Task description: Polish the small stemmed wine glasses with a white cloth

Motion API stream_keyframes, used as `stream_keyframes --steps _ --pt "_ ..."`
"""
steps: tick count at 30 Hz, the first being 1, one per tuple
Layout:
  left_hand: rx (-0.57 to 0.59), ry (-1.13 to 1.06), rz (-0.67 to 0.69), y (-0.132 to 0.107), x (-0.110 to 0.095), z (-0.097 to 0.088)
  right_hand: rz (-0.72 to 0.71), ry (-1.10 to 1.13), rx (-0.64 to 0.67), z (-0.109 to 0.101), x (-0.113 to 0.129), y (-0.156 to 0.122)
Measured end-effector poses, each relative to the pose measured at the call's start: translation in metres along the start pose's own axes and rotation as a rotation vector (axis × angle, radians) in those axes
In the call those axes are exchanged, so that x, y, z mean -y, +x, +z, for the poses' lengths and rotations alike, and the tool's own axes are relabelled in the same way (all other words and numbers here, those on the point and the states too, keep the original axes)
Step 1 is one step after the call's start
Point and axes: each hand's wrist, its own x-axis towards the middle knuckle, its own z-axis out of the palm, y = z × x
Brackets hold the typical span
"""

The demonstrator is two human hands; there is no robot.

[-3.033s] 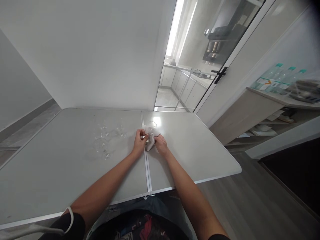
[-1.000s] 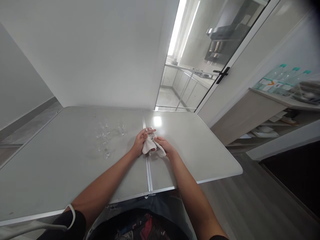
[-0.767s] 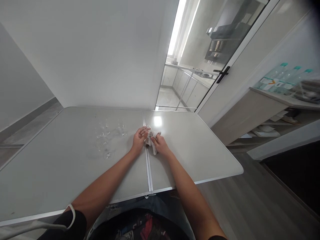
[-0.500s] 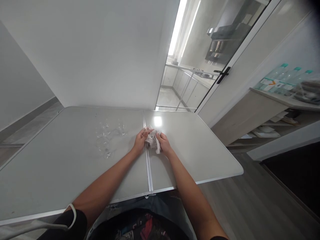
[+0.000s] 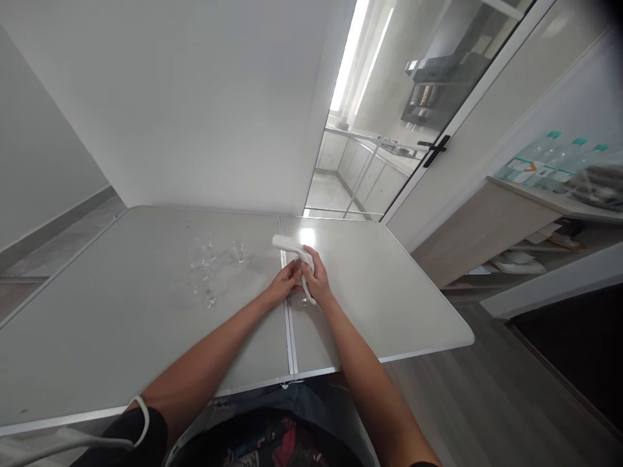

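Over the table's centre seam my two hands meet around a clear drinking glass [image 5: 300, 299]. My left hand [image 5: 285, 283] is closed on the glass from the left side. A folded white cloth [image 5: 291, 244] is gripped in my right hand [image 5: 317, 277], pressed against the glass, with one end sticking out to the upper left and another hanging down. Fingers and cloth hide much of the glass. To the left, more clear glasses stand on the table, among them a stemmed glass [image 5: 209, 299] and a small glass [image 5: 240, 253].
The pale table [image 5: 121, 311] has a metal seam down its middle and metal edging. A white wall and a glass door [image 5: 370, 155] rise behind it. At the right, a wooden shelf [image 5: 491, 227] carries several plastic bottles [image 5: 564, 162]. A white cable [image 5: 97, 441] runs by my left arm.
The glass has been turned, its rounded end now toward me. The cloth has shifted from bunched below my fingers to lying along the glass, one end pointing away. Both hands stay over the seam.
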Motion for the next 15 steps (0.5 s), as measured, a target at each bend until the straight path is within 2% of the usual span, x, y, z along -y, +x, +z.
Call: stream_keyframes --steps 3,5,7,10,12,15 --pt "0.073 -0.029 0.006 0.001 0.002 0.003 0.091 0.060 -0.126 0.000 -0.003 0.002" --pt "0.058 -0.042 0.008 0.003 0.006 0.004 0.142 0.122 -0.247 0.000 -0.003 0.003" --pt "0.014 -0.021 -0.044 0.003 0.010 0.004 0.174 0.180 -0.361 0.001 -0.002 0.004" --pt "-0.029 0.052 -0.130 0.002 0.010 0.006 0.189 0.302 -0.442 0.002 -0.002 0.004" --pt "0.017 0.046 -0.129 0.001 0.007 0.007 0.269 0.434 -0.400 0.003 -0.003 0.003" --pt "0.119 -0.012 -0.107 -0.002 0.001 0.008 0.474 0.584 -0.166 0.004 -0.007 0.000"
